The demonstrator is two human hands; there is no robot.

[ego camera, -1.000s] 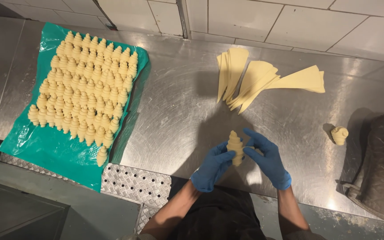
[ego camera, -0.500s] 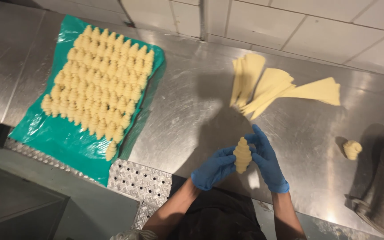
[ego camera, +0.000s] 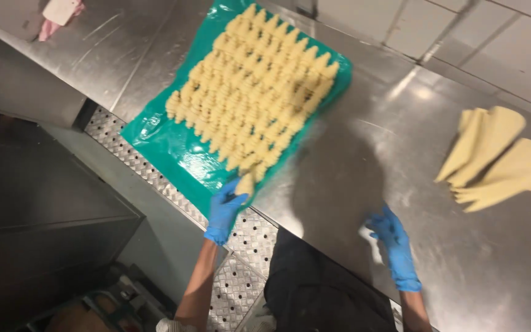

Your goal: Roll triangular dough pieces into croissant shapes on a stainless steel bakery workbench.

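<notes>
I am holding a rolled piece of pale dough [ego camera: 245, 184] in my left hand [ego camera: 224, 211], my blue-gloved fingers pinching its lower end as it is meeting the near edge of the green sheet [ego camera: 173, 144]. The piece is sitting just at the front of the rows of shaped dough pieces [ego camera: 254, 92] already covering most of that sheet, touching or nearly touching the closest row; motion blur is keeping me from telling which. The sheet is lying on the steel worktop [ego camera: 364, 147], with its near corner reaching over a perforated metal strip [ego camera: 155, 175] along the counter's edge. My right hand [ego camera: 393, 246], also in a blue glove, is resting low over the bare steel well apart from the sheet, fingers loosely spread and gripping nothing. Beyond it, to my right, a fan of flat triangular dough cuts [ego camera: 499, 157] is lying on the worktop.
</notes>
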